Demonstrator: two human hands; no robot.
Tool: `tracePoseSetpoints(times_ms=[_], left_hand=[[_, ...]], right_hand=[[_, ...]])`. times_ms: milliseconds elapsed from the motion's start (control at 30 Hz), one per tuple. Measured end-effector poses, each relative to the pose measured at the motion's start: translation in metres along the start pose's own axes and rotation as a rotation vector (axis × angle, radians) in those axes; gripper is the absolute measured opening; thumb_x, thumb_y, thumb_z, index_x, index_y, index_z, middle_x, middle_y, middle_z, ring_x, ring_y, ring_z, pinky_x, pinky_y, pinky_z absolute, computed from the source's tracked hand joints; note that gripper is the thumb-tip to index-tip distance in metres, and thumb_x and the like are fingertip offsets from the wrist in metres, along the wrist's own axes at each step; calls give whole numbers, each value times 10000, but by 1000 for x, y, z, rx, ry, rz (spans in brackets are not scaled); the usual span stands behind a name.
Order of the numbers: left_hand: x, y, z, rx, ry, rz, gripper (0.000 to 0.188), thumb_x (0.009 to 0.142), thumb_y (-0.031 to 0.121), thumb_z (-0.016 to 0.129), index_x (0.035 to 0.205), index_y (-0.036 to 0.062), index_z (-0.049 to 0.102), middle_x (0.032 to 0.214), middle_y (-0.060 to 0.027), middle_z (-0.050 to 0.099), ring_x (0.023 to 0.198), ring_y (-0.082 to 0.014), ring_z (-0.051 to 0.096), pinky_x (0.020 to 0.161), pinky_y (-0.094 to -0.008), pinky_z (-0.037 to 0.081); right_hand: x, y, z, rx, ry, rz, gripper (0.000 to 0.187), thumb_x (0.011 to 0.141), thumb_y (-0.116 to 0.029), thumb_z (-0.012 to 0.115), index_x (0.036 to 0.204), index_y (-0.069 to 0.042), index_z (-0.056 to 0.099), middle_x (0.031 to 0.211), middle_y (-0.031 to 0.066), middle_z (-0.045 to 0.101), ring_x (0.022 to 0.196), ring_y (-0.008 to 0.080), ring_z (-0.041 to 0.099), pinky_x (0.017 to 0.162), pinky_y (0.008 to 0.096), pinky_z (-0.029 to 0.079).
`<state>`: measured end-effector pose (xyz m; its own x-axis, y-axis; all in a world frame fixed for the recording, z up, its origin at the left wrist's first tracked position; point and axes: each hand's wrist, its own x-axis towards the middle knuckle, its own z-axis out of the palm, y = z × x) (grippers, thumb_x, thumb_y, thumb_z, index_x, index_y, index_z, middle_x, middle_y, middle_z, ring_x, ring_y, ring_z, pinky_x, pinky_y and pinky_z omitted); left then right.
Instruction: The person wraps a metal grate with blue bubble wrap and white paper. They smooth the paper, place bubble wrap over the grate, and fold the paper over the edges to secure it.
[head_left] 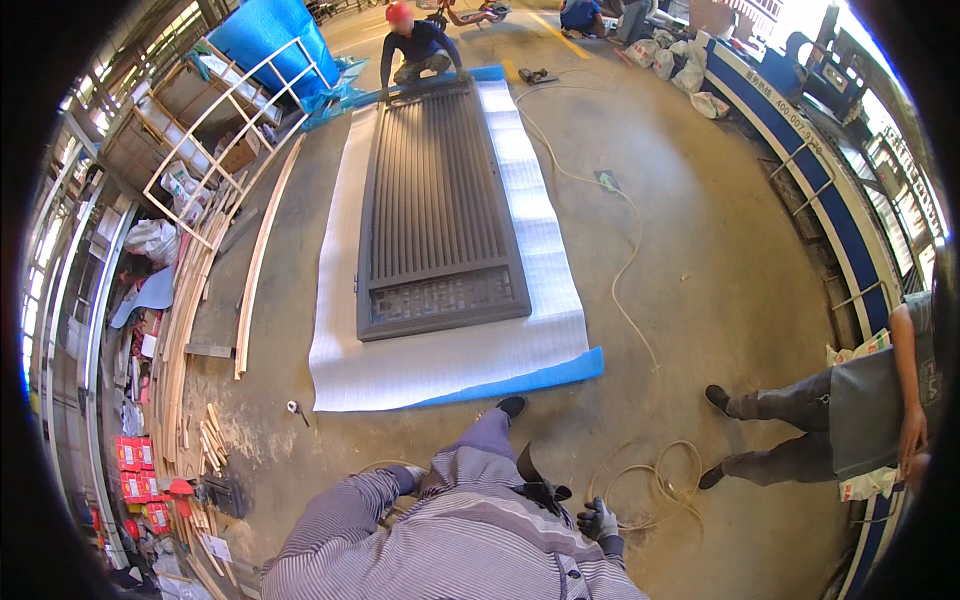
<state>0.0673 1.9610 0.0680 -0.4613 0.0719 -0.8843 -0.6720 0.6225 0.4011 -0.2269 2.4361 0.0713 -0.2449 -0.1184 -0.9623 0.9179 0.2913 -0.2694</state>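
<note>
My right hand (598,520), in a grey glove, hangs beside my striped clothing with its fingers loosely bent and apart. I see nothing held in it; a coiled pale hose (668,490) lies on the floor near it. My left hand (412,478) is gloved too and close to my body, its fingers too hidden to read. Ahead lies a dark grey slatted metal door panel (440,190) with a patterned lower section. Under it spreads a white foam sheet (340,350) whose near edge turns up blue (540,378). Neither hand touches panel or sheet.
A red-helmeted person (415,50) crouches at the panel's far end, hands on it. Another person (870,410) stands at right. Wooden strips (262,260), a white rack (215,160) and a blue roll (275,40) are left. A blue-white machine (800,150) runs along the right.
</note>
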Motion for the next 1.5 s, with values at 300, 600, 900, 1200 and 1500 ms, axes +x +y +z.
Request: tracePoseSetpoints(times_ms=[300, 600, 900, 1200, 1500], left_hand=[[-34, -28, 31, -14, 8, -70, 582, 880, 426, 717, 1337, 75, 636, 1308, -153, 679, 1168, -262, 638, 1033, -386, 478], [-25, -40, 4, -10, 52, -83, 663, 843, 446, 758, 1356, 52, 615, 1294, -166, 681, 1159, -256, 639, 1031, -387, 488], [37, -36, -91, -34, 34, 0, 747, 806, 467, 799, 1375, 28, 593, 1280, -178, 682, 1150, -250, 640, 1028, -389, 497], [107, 49, -207, 232, 131, 47, 820, 754, 443, 865, 1358, -34, 581, 1242, -181, 689, 1109, -252, 654, 1012, -394, 517], [155, 153, -268, -138, -283, 241, 479, 947, 230, 717, 1345, -3, 585, 1226, -132, 684, 867, -240, 666, 722, -378, 541]], right_hand=[[24, 94, -13, -79, 33, 149, 625, 966, -564, 553, 1257, -12, 591, 977, 256, 721, 800, 362, 719, 671, 487, 589], [44, 107, 4, -134, 9, -66, 435, 968, -449, 594, 1157, -58, 617, 919, 198, 733, 719, 326, 714, 643, 469, 594], [-27, 36, 59, -86, 130, -174, 558, 857, -433, 793, 1250, -88, 597, 800, 104, 691, 634, 208, 677, 572, 350, 571], [-84, -10, 47, -158, 573, -407, 780, 697, -471, 894, 1257, -60, 539, 758, 122, 662, 581, 220, 635, 554, 361, 548], [-59, 108, 75, 225, 865, -188, 557, 769, -443, 797, 1116, -35, 644, 1015, 235, 723, 987, 395, 698, 854, 469, 546]])
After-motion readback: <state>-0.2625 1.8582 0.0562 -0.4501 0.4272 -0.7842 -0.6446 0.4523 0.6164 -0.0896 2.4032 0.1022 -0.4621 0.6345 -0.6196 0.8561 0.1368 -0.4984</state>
